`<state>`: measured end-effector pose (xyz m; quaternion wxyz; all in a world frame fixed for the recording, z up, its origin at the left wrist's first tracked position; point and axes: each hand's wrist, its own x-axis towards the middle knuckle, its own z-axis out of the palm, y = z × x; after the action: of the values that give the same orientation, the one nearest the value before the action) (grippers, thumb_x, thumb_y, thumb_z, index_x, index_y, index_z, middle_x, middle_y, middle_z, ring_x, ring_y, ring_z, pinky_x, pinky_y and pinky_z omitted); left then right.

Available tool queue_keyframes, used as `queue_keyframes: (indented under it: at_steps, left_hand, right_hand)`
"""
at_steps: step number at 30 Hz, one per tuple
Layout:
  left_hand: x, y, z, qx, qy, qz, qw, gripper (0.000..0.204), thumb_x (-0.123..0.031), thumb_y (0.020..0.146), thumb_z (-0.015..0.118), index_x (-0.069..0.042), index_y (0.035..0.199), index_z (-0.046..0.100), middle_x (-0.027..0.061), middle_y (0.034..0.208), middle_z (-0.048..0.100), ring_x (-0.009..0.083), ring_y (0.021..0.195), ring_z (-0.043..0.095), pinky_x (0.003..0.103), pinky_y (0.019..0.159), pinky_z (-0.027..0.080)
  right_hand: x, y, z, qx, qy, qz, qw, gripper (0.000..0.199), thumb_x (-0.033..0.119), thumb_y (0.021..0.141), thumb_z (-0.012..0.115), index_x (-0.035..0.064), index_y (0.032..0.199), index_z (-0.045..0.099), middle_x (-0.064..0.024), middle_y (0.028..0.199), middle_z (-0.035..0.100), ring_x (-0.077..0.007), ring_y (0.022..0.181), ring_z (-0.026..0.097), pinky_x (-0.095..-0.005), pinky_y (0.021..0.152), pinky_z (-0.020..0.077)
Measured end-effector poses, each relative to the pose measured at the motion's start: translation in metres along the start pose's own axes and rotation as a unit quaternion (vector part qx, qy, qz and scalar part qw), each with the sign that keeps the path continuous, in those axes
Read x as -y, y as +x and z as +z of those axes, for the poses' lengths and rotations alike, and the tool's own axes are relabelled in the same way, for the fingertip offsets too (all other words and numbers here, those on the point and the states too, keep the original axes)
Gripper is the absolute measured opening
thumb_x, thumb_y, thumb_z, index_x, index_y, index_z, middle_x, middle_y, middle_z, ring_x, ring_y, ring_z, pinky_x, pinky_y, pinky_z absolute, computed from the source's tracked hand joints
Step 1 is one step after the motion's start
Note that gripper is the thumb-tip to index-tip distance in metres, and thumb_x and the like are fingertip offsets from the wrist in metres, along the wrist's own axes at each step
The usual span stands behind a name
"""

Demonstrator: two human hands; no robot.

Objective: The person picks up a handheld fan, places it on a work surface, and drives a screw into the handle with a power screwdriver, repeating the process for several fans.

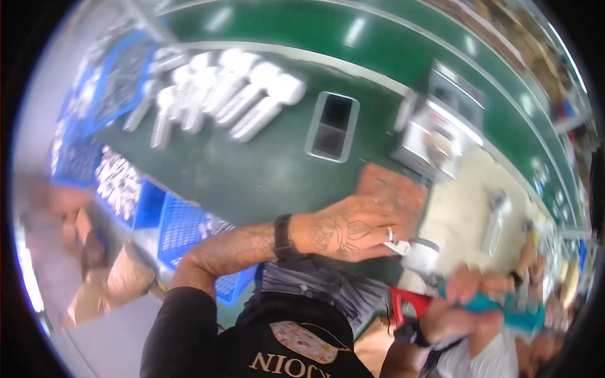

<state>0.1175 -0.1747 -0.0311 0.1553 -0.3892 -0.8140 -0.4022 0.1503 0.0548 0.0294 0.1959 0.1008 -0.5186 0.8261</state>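
Note:
My left hand, with a ring and a dark wristband, reaches over a reddish-brown pad at the table's right edge. Its fingers are closed on a white handheld part with a round, cup-like head. At the lower right, my right hand is blurred and closed around a teal elongated object, whose kind I cannot make out. A co-worker's hand lies close to that same object. Just left of my right hand is a red piece, partly hidden.
Several white long-handled parts lie at the table's far left. A two-panel grey tray-like item lies mid-table. A boxy silver-white machine stands far right, near another white part on a pale surface. Blue crates stand left.

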Motion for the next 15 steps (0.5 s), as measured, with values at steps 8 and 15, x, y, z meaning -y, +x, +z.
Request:
queue_keyframes:
  at_steps: [8, 15]
  left_hand:
    - [0.026, -0.173, -0.147, -0.488, 0.226, -0.343, 0.77, 0.024, -0.004, 0.093, 0.06, 0.001, 0.117, 0.065, 0.0218, 0.118, 0.064, 0.034, 0.105, 0.064, 0.038, 0.096, 0.05]
    - [0.077, -0.316, -0.253, -0.514, 0.403, -0.43, 0.623, 0.035, -0.019, 0.1, 0.058, 0.001, 0.128, 0.058, 0.0108, 0.115, 0.067, 0.0152, 0.098, 0.063, 0.029, 0.086, 0.05]
  right_hand:
    - [0.014, -0.04, -0.019, -0.006, -0.177, -0.003, 0.984, 0.073, 0.075, 0.09, 0.046, 0.0029, 0.099, 0.052, -0.0033, 0.061, 0.04, -0.0148, 0.047, 0.039, -0.0256, 0.043, 0.0342]
    - [-0.008, -0.029, -0.039, 0.027, -0.106, 0.035, 0.993, 0.072, 0.075, 0.087, 0.054, 0.0052, 0.103, 0.049, 0.0011, 0.063, 0.042, -0.0095, 0.049, 0.039, -0.0226, 0.047, 0.0304]
